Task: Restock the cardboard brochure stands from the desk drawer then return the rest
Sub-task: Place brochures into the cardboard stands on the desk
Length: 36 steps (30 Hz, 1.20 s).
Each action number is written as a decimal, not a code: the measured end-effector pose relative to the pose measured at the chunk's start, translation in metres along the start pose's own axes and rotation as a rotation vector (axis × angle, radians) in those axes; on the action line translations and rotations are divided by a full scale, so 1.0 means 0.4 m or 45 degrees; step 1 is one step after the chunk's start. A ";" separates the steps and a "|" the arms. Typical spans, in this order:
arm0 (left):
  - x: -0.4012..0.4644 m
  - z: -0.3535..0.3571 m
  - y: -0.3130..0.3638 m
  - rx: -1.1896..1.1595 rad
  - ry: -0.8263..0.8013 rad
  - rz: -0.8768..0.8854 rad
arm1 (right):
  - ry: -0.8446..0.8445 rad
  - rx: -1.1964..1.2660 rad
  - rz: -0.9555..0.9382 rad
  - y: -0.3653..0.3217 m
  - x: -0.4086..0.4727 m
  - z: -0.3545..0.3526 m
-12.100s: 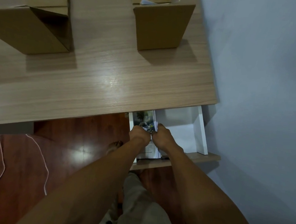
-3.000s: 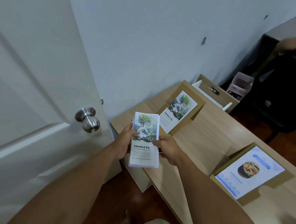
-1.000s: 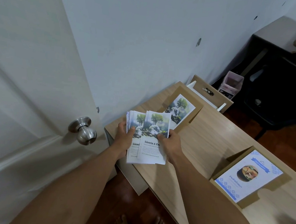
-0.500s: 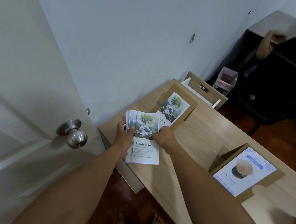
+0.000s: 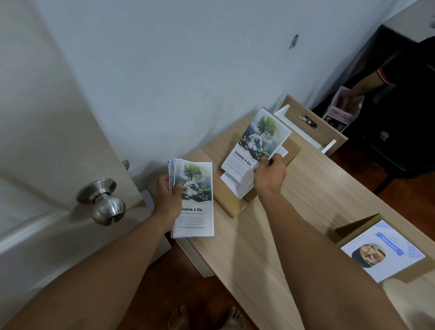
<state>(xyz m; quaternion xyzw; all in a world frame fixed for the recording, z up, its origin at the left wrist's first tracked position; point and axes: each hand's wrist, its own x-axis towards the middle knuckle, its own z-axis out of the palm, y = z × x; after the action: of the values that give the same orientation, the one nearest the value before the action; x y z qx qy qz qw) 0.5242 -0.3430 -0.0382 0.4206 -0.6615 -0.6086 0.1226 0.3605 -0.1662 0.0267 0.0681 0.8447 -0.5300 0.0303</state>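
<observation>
My left hand (image 5: 168, 197) grips a stack of tree-and-globe brochures (image 5: 194, 200) over the near corner of the wooden desk (image 5: 298, 226). My right hand (image 5: 269, 176) pinches one such brochure (image 5: 257, 142) and holds it against the brochures standing in the near cardboard stand (image 5: 230, 204). A second cardboard stand (image 5: 419, 266) at the right holds a blue-and-white brochure (image 5: 380, 253). The desk drawer (image 5: 313, 128) stands open at the far end of the desk.
A white door with a steel knob (image 5: 105, 203) stands close on my left. A person in a dark shirt (image 5: 428, 86) reaches toward a pink box (image 5: 345, 110) beyond the drawer. My bare feet (image 5: 204, 320) are on the red-brown floor below.
My right hand has drawn one brochure off the stack and carried it right and away to the near stand. My left hand keeps the rest of the stack.
</observation>
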 end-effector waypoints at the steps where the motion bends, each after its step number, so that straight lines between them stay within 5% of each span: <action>1: 0.002 -0.001 -0.002 0.018 0.003 0.002 | 0.003 -0.007 0.004 0.013 -0.004 0.010; 30: 0.031 0.026 0.002 -0.144 -0.164 -0.124 | 0.234 -0.083 0.095 0.100 -0.065 0.050; 33: 0.032 0.036 0.018 -0.193 -0.179 -0.150 | 0.017 -0.067 0.071 0.096 -0.085 0.043; 36: 0.028 0.045 0.033 -0.241 -0.196 -0.137 | -0.487 0.195 0.240 0.072 -0.113 0.043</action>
<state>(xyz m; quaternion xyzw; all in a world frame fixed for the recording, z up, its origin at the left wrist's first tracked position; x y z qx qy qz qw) 0.4999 -0.3396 -0.0342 0.3942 -0.5851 -0.7044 0.0778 0.4091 -0.1731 -0.0008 0.0470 0.7706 -0.5908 0.2342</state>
